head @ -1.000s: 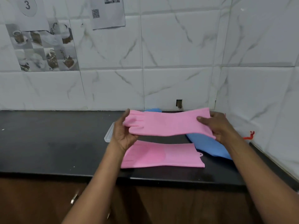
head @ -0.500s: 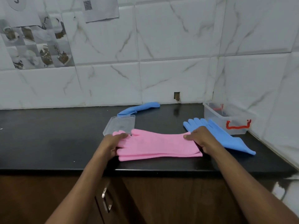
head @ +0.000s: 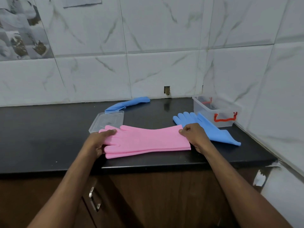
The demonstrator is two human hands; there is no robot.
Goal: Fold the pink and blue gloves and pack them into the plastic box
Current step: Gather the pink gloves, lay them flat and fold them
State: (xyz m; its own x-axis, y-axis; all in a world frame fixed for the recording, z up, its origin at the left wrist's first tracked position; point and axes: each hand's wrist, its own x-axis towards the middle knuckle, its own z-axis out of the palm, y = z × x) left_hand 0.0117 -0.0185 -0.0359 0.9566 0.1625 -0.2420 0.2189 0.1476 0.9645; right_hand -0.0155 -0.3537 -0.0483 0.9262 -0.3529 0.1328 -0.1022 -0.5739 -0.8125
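Two pink gloves (head: 146,139) lie stacked flat near the front of the black counter (head: 41,137), fingers to the left. My left hand (head: 97,141) grips the finger end. My right hand (head: 193,135) pinches the cuff end. One blue glove (head: 210,127) lies flat just right of the pink pair, partly under my right hand. A second blue glove (head: 128,103) rests by the back wall. The clear plastic box (head: 213,111) with red handles stands open in the right back corner.
The box's clear lid (head: 107,120) lies on the counter behind the pink gloves' fingers. Tiled walls close the back and right sides. Below the counter edge are wooden cabinet doors with a metal handle (head: 93,199).
The pink glove I held up in the air has come down onto the other pink glove. Both hands now hold the stacked pair's ends on the counter.
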